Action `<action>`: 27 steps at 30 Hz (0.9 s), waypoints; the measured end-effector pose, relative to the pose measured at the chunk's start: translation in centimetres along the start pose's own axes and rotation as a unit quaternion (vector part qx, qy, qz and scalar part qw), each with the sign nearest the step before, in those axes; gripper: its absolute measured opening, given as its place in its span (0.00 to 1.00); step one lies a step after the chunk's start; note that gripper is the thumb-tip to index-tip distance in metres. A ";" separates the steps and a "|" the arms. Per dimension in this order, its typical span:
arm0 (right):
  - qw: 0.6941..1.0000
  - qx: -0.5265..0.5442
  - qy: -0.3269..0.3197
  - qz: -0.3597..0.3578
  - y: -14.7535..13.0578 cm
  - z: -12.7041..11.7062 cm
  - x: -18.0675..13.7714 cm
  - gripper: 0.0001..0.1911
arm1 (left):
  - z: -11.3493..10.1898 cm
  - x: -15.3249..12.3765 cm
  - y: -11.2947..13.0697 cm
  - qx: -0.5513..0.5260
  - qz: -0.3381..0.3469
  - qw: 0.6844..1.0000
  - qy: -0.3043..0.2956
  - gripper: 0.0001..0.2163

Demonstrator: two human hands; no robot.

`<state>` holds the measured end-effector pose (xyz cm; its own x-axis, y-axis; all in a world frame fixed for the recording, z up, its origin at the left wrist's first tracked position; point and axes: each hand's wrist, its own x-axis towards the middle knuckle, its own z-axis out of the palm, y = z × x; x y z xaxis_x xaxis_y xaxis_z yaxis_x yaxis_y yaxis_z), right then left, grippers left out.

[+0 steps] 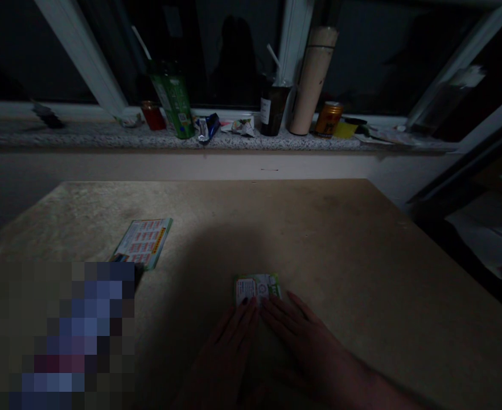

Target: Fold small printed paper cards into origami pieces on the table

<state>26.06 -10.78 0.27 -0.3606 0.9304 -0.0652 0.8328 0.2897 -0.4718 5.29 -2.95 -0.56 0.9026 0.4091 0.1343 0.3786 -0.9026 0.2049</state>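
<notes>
Head view, sole one: dim, lower edge almost black. Left hand [230, 336] and right hand [304, 333] side by side, palms down, fingers straight and spread slightly, fingertips close together on near part of small printed packet [257, 283]. Packet flat on worktop [340, 228], near centre, near edge covered by fingers. Can't read its print; can't tell paper from film. Left wrist lost in shadow, right forearm cut off by frame. Pixelated block over lower left, hiding whatever lies under it and reaching near corner of larger printed sheet [144, 242], thin, green-edged, rows of red-and-white boxes.

Worktop matt, tan, faintly blotched. Behind, speckled stone sill [106, 138]: tall pale cylindrical flask [313, 82], squat orange can [328, 121], dark tapered cup [273, 111] with straw, green container [174, 105], crumpled shiny blue wrapper [208, 127].
</notes>
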 end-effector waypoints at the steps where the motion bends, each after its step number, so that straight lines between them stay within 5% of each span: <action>1: 1.000 0.000 0.000 -0.003 0.0 0.0 0.0 0.44 | 0.0 0.0 0.1 -0.002 0.000 1.000 -0.003 0.40; 15: 0.998 -0.054 0.022 -0.003 1.5 -1.4 -0.8 0.36 | 0.1 -0.7 -0.6 -0.050 -0.010 0.997 -0.061 0.45; 27: 0.998 -0.056 -0.001 -0.020 2.2 -1.9 -1.5 0.31 | -0.9 -0.2 -2.2 -0.082 0.021 0.990 -0.111 0.35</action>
<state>29.22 -11.15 1.04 -0.3950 0.9173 -0.0503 0.8596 0.3497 -0.3727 4.12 -0.92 -0.15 0.9464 0.3158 -0.0676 0.3182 -0.8763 0.3617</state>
